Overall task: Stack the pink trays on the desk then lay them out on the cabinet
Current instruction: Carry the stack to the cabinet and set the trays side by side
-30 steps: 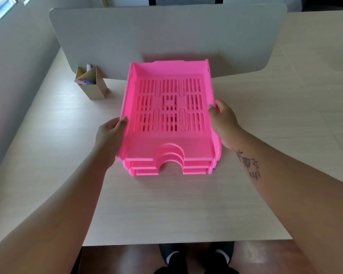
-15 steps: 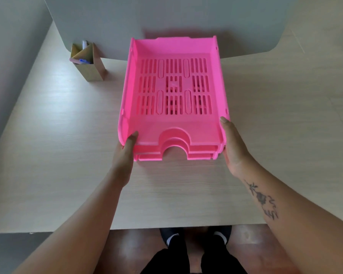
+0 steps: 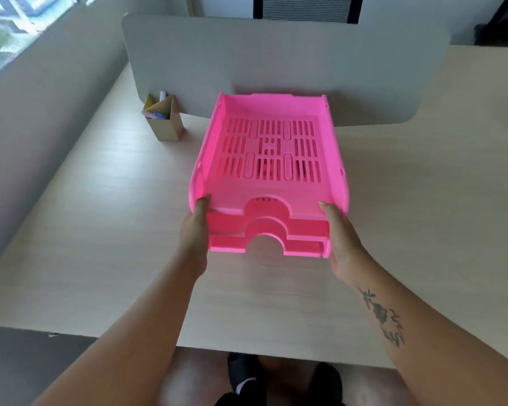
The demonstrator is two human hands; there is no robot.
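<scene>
A stack of three pink trays (image 3: 269,177) with slotted floors sits nested in the middle of the light wooden desk (image 3: 100,230). The stack's front end is tilted up off the desk. My left hand (image 3: 194,230) grips its front left corner, thumb on the top tray's rim. My right hand (image 3: 339,235) grips the front right corner the same way. The fingers under the stack are hidden.
A grey divider panel (image 3: 276,63) stands right behind the trays. A small cardboard pen holder (image 3: 163,120) stands to the left of the stack. A grey wall runs along the desk's left side. My shoes (image 3: 276,379) show below the desk's near edge.
Both hands slid from the stack's sides down to its front corners. The front of the stack has risen off the desk.
</scene>
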